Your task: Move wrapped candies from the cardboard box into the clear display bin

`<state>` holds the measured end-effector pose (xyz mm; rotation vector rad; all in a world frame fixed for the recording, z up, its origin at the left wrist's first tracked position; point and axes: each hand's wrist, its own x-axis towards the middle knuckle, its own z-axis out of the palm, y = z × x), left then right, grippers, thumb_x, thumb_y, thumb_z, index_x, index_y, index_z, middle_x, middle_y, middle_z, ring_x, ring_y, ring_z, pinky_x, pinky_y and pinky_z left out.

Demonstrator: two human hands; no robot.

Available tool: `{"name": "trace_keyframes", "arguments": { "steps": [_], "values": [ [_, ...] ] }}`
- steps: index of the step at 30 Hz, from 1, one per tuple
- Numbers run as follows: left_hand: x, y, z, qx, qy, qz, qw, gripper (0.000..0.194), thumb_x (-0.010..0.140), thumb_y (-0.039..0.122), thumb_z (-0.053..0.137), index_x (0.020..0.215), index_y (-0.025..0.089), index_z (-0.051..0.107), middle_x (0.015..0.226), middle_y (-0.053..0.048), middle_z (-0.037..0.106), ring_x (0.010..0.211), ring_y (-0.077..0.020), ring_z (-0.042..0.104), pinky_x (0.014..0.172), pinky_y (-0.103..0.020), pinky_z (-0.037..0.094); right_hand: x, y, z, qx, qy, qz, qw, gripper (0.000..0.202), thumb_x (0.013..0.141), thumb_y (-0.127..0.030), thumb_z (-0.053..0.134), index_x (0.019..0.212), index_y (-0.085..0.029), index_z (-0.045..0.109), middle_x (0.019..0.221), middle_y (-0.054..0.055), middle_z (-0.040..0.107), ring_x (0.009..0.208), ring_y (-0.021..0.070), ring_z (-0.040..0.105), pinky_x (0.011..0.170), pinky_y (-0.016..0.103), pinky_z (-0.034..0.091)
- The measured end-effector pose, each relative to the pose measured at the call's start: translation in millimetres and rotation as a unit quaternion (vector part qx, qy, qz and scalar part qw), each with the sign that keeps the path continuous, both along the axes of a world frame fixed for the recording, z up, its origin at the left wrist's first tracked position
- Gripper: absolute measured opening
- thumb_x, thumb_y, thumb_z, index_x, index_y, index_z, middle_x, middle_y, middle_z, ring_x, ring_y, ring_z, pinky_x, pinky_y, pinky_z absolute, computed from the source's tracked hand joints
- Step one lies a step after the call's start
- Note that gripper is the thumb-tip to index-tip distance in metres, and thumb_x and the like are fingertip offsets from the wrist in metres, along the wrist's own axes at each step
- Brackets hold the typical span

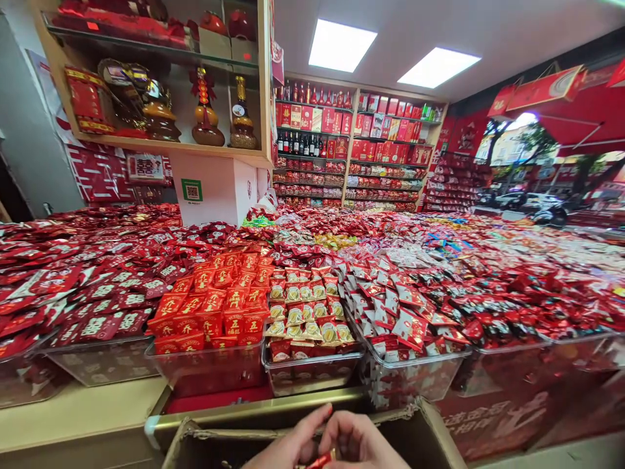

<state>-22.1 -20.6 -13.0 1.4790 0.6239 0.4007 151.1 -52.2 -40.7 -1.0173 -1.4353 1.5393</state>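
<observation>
Both hands are at the bottom centre of the head view, close together above an open cardboard box (439, 443). My left hand (299, 443) has its fingers bent around a small red packet (321, 460), only part of which shows. On the packet's other side, my right hand (355, 440) is closed with curled fingers against it. Just beyond the box stands a clear bin (312, 365) with rows of red and cream packets (305, 312). Left of that bin, another clear bin (205, 368) holds upright red packets (215, 306) with gold lettering.
More clear bins of wrapped packets (413, 371) line the counter to both sides. A gold-edged ledge (219, 412) runs between bins and box. A wooden shelf unit (266, 85) overhangs the left; stocked shelves (359, 150) stand at the back.
</observation>
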Motion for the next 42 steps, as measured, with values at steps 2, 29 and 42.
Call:
{"name": "trace_keyframes", "arguments": {
  "steps": [2,29,42],
  "values": [
    [5.1,-3.4,8.4,-0.070,-0.024,0.038,0.997,0.095,0.058,0.039,0.073,0.133,0.020,0.020,0.086,-0.004,0.063,0.074,-0.0204,0.063,0.062,-0.028,0.046,-1.0,-1.6,11.0,-0.014,0.095,-0.067,0.993,0.032,0.056,-0.034,0.073,0.072,-0.016,0.052,0.059,-0.004,0.054,0.051,0.0069,0.048,0.050,0.021,0.037],
    [9.6,-11.9,31.7,-0.077,-0.134,0.123,0.980,0.049,0.067,0.021,0.066,0.111,0.022,0.044,0.105,-0.004,0.059,0.095,-0.0174,0.054,0.084,-0.029,0.040,-16.6,-19.7,13.1,-0.003,0.186,-0.254,0.949,0.030,0.067,-0.032,0.066,0.088,-0.021,0.047,0.072,-0.001,0.054,0.062,0.0117,0.051,0.056,0.024,0.043],
    [13.5,-14.3,18.2,-0.073,-0.055,0.177,0.980,0.032,0.062,0.030,0.072,0.087,0.011,0.063,0.075,-0.004,0.067,0.069,-0.0139,0.057,0.065,-0.024,0.044,-6.8,-18.6,8.6,0.018,0.138,-0.231,0.963,0.018,0.068,-0.032,0.065,0.067,-0.016,0.058,0.067,0.000,0.052,0.059,0.0104,0.045,0.057,0.024,0.038]
  ]
}}
